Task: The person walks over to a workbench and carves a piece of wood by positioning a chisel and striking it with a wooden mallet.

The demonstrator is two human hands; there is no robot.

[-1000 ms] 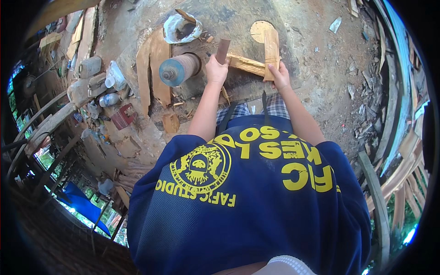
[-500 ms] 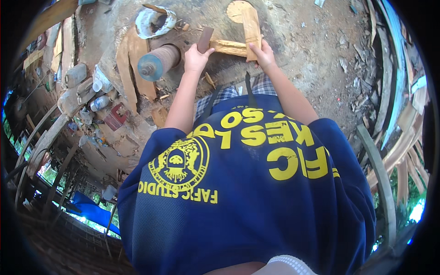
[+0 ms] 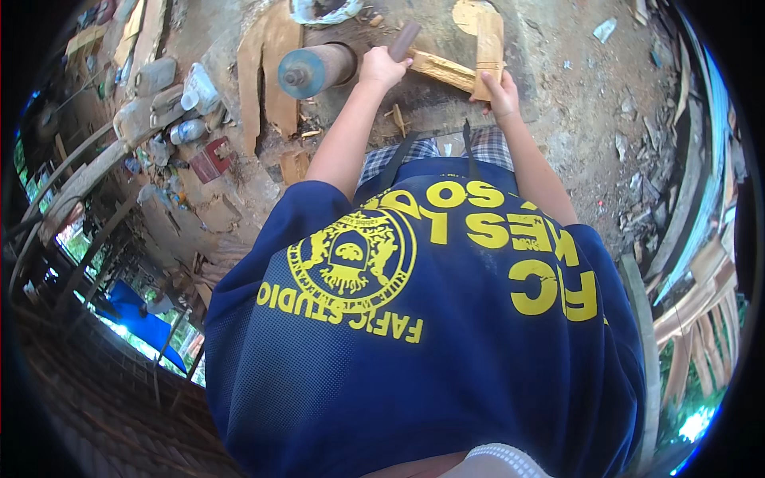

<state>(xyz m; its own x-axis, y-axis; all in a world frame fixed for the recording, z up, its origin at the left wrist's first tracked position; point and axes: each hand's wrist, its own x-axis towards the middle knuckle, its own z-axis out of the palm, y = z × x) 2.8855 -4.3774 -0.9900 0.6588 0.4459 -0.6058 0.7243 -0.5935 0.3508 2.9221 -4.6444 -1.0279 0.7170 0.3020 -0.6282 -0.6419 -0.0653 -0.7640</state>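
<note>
My left hand (image 3: 382, 68) is closed around the lower end of a dark brown flat strip (image 3: 405, 40), which sticks up past the fingers. From there a rough yellowish wooden bar (image 3: 443, 70) slants across to a pale wooden board (image 3: 489, 48). My right hand (image 3: 501, 94) grips the lower end of that board, thumb on its face. Bar, strip and board look like one angular piece; whether they are fixed together I cannot tell. Just left of my left hand lies a cylinder (image 3: 315, 70) with a blue end and a central knob.
A round pale wooden disc (image 3: 470, 14) lies beyond the board. At the far left are a whitish bucket (image 3: 327, 14) and long wooden planks (image 3: 279, 72). Plastic jugs (image 3: 155, 77) and a red object (image 3: 209, 161) litter the ground. Curved timber (image 3: 681, 191) stands along the right.
The view has shifted, so the surroundings sit further right and higher. Both hands keep their grips, and the wooden piece is now tilted, its bar sloping down toward my right hand.
</note>
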